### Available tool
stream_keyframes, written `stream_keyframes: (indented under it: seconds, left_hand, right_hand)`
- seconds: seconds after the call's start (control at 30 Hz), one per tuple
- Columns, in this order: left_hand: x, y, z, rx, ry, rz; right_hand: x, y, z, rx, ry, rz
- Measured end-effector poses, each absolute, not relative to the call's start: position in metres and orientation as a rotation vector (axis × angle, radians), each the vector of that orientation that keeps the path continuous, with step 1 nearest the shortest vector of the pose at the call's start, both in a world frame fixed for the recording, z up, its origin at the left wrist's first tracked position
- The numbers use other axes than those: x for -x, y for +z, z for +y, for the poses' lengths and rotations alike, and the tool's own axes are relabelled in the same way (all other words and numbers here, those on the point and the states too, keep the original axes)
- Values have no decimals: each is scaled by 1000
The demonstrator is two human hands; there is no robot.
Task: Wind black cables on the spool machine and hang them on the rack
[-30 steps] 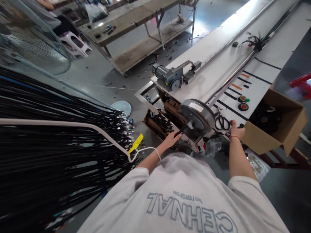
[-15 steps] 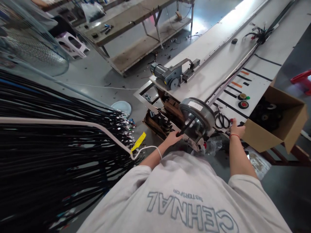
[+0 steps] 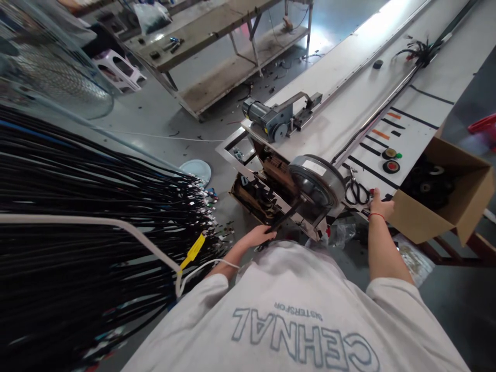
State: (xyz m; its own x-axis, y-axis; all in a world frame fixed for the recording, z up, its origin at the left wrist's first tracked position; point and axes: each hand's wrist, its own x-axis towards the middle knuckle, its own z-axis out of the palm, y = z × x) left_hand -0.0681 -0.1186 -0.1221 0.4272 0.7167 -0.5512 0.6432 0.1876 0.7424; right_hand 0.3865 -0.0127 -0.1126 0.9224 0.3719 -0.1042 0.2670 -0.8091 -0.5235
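My left hand (image 3: 261, 236) is closed around a black cable bundle (image 3: 284, 216) in front of my waist. The bundle runs up into the opening of a round grey wheel-shaped machine head (image 3: 318, 178) at the table's near end. My right hand (image 3: 382, 207) rests curled at the table's edge, its thumb by a small red part (image 3: 372, 191); what its fingers close on is hidden. Black-handled scissors (image 3: 356, 192) lie just left of it. Beyond the wheel, a long dark bundle (image 3: 364, 129) stretches along the white table (image 3: 341, 93).
Left, many black cables (image 3: 96, 206) with white connectors hang beside a pale bent rod (image 3: 127, 227) with a yellow tag (image 3: 192, 251). A cardboard box (image 3: 430, 219) stands at right. Behind are a motor unit (image 3: 267, 119), tape rolls (image 3: 391, 166) and a workbench (image 3: 201, 46).
My left hand has moved left and down, away from the wheel, with the black cable bundle in it. My right hand has stayed at the table's edge.
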Motion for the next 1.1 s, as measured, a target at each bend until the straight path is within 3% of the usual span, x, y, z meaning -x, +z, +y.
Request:
stream_keyframes:
  seconds: [0.67, 1.1]
  left_hand:
    - [-10, -94, -69, -1533, 417, 1415]
    - [-2, -119, -81, -1445, 383, 1370]
  right_hand:
    - [-384, -109, -11, 2611, 286, -503]
    - [-382, -109, -12, 2619, 254, -500]
